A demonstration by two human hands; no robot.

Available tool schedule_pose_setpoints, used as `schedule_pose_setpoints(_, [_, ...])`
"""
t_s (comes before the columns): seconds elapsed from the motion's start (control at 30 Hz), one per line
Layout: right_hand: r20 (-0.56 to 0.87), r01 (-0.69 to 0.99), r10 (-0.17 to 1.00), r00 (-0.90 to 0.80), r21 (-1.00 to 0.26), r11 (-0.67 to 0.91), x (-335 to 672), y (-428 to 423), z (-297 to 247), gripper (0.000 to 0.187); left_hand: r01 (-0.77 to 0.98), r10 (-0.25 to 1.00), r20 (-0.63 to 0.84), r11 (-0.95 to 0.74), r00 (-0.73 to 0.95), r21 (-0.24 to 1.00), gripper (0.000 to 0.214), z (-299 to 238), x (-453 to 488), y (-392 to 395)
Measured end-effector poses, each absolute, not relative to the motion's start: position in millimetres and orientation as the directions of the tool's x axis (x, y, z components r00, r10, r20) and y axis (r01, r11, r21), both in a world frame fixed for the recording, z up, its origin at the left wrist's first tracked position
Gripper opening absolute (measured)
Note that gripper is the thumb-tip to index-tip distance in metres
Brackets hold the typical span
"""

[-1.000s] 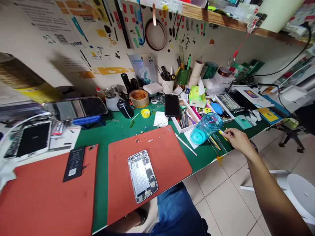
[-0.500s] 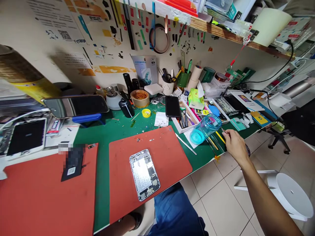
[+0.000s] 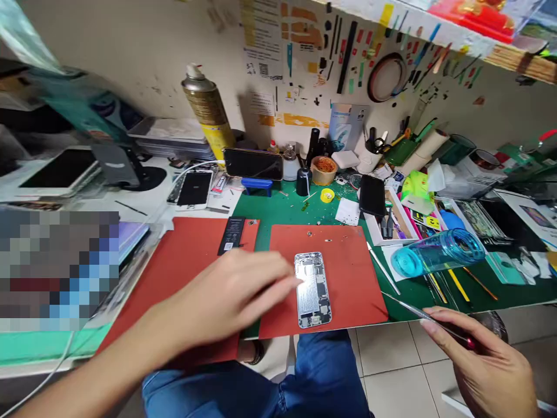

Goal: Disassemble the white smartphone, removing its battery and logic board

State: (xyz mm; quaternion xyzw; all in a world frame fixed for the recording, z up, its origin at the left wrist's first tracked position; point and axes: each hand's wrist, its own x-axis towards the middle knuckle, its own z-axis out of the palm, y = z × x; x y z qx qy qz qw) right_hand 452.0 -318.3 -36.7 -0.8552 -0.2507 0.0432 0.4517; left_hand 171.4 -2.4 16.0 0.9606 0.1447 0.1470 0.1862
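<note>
An opened phone housing (image 3: 312, 288) lies on the right red mat (image 3: 348, 261), its inner parts showing. My left hand (image 3: 235, 296) reaches over the mat with fingers stretched out, fingertips just left of the housing. My right hand (image 3: 487, 363) hovers off the desk's front edge, pinched on thin metal tweezers (image 3: 413, 310) whose tip points toward the mat. A black battery (image 3: 232, 235) rests on the left red mat (image 3: 183, 261).
A turquoise bottle (image 3: 437, 259) lies on its side right of the mat, beside loose tools (image 3: 452, 284) and a parts tray (image 3: 389, 223). Phones (image 3: 195, 188), a spray can (image 3: 208, 110), tape rolls and cups crowd the back of the green desk (image 3: 296, 209).
My right hand left the tools by the bottle and came back holding tweezers. My left hand has come into view over the mat. The view swung left.
</note>
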Motion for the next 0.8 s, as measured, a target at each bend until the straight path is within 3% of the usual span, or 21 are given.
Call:
schedule_pose_setpoints(0.1, [0.163,0.522,0.665,0.729,-0.761,-0.386,437.0,-275.6,-24.5,0.032,0.134,0.251,0.236,-0.897,0.939,0.42,0.043,7.3,209.9,36.2])
schedule_pose_setpoints(0.23, [0.212,0.669,0.799,0.563,-0.684,-0.291,426.2,-232.5,-17.7,0.025,0.19,0.311,0.266,-0.898,0.912,0.398,0.036,-29.6,229.5,70.1])
schedule_pose_setpoints(0.33, [0.221,0.704,0.818,0.53,-0.652,-0.28,423.6,-216.4,-22.8,0.026,0.202,0.334,0.284,-0.89,0.899,0.408,0.035,-53.0,220.3,72.5])
schedule_pose_setpoints(0.4, [0.247,0.715,0.799,0.548,-0.633,-0.296,424.2,-210.6,-25.8,0.037,0.179,0.317,0.272,-0.884,0.909,0.432,0.032,-58.5,213.6,69.0])
schedule_pose_setpoints(0.53, [0.29,0.731,0.777,0.559,-0.615,-0.296,424.3,-199.5,-21.7,0.054,0.15,0.226,0.138,-0.894,0.964,0.421,0.021,-54.8,210.5,64.0])
schedule_pose_setpoints(0.67, [0.364,0.699,0.776,0.515,-0.702,-0.135,413.3,-176.1,-15.6,0.037,0.136,0.179,0.079,-0.914,0.981,0.383,0.033,-52.4,212.5,61.6])
schedule_pose_setpoints(0.8, [0.398,0.721,0.822,0.408,-0.693,-0.022,401.2,-144.9,-24.2,0.021,0.134,0.164,0.049,-0.916,0.985,0.379,0.037,-53.6,214.7,57.4])
